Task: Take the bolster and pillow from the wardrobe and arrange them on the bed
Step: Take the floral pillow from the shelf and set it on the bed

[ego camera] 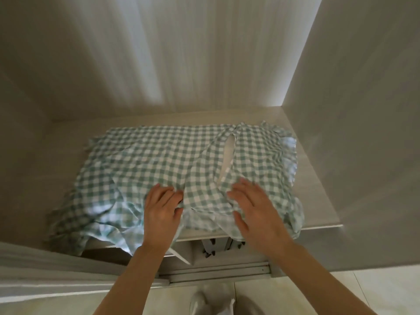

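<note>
A pillow point(172, 160) in a green-and-white checked cover with a frilled edge lies flat on a shelf inside the wardrobe point(313, 178). A slit in the cover shows the white filling near its right side. My left hand point(162, 208) rests on the pillow's near edge, fingers curled into the fabric. My right hand point(252, 205) lies beside it on the near edge, fingers spread and slightly blurred. No bolster is in view.
The wardrobe's pale side walls stand close on both sides. A sliding door point(45, 269) is at the lower left, its floor track point(218, 271) below the shelf. Dark-clipped hangers point(218, 245) show under the shelf. Tiled floor lies below.
</note>
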A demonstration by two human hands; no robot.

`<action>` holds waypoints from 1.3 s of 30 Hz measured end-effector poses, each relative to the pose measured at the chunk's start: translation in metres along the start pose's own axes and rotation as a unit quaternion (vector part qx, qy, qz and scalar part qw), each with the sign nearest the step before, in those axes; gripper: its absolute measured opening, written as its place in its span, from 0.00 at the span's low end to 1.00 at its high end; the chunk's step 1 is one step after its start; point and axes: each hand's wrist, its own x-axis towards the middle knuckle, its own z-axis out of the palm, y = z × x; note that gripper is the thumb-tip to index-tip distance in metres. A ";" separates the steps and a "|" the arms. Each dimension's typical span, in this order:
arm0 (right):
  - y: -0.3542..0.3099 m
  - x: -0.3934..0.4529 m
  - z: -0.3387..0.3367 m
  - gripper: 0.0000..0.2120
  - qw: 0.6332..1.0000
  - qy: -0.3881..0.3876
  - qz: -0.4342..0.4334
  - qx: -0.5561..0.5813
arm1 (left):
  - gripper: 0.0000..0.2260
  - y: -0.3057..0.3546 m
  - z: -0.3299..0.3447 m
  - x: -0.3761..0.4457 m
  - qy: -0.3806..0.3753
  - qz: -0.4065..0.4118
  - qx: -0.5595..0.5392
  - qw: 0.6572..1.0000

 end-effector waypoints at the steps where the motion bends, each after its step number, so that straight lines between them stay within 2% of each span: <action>1: -0.007 0.004 0.003 0.21 1.000 -0.008 -0.018 0.005 | 0.08 0.002 0.000 0.002 0.009 0.003 -0.012 1.000; 2: -0.011 0.007 0.006 0.21 1.000 -0.010 -0.027 0.007 | 0.04 0.005 -0.001 0.003 0.015 0.008 -0.024 1.000; 5: -0.014 0.010 0.005 0.22 0.999 0.004 -0.032 0.014 | 0.08 0.015 -0.012 0.010 0.022 0.022 -0.039 0.999; 7: -0.011 0.014 -0.007 0.21 0.999 0.020 -0.035 0.005 | 0.07 0.023 -0.023 0.022 0.040 0.035 -0.034 0.998; 12: -0.018 0.053 -0.071 0.20 0.997 0.074 -0.016 -0.031 | 0.05 0.052 -0.068 0.085 0.085 0.045 -0.023 0.995; 16: -0.033 0.073 -0.124 0.20 0.992 0.107 -0.019 -0.070 | 0.05 0.063 -0.111 0.134 0.092 0.082 -0.028 0.992; 18: -0.037 0.075 -0.142 0.19 0.986 0.142 -0.033 -0.078 | 0.06 0.063 -0.126 0.150 0.057 0.092 -0.035 0.993; 20: -0.038 0.077 -0.149 0.17 0.984 0.156 -0.036 -0.077 | 0.08 0.065 -0.131 0.165 -0.022 0.079 -0.043 0.996; 23: -0.034 0.085 -0.143 0.15 0.987 0.132 -0.011 -0.095 | 0.16 0.075 -0.123 0.187 -0.110 0.006 -0.030 0.993; 25: -0.026 0.092 -0.136 0.13 0.983 0.148 -0.002 -0.107 | 0.12 0.080 -0.120 0.194 -0.067 0.007 -0.004 0.998; 28: -0.012 0.101 -0.130 0.10 0.971 0.223 -0.013 -0.084 | 0.08 0.085 -0.122 0.185 0.070 0.033 -0.049 0.996; 29: -0.009 0.102 -0.128 0.10 0.965 0.247 -0.022 -0.087 | 0.09 0.085 -0.119 0.176 0.090 0.038 -0.060 0.993; 31: -0.005 0.105 -0.123 0.10 0.955 0.277 -0.036 -0.097 | 0.13 0.085 -0.110 0.155 0.083 0.044 -0.052 0.994; 36: -0.004 0.113 -0.125 0.08 0.946 0.301 -0.070 -0.100 | 0.31 0.070 -0.086 0.124 -0.021 0.084 0.032 0.996; 39: -0.013 0.112 -0.123 0.12 0.954 0.255 -0.109 -0.111 | 0.33 0.060 -0.082 0.132 -0.038 0.087 0.023 0.995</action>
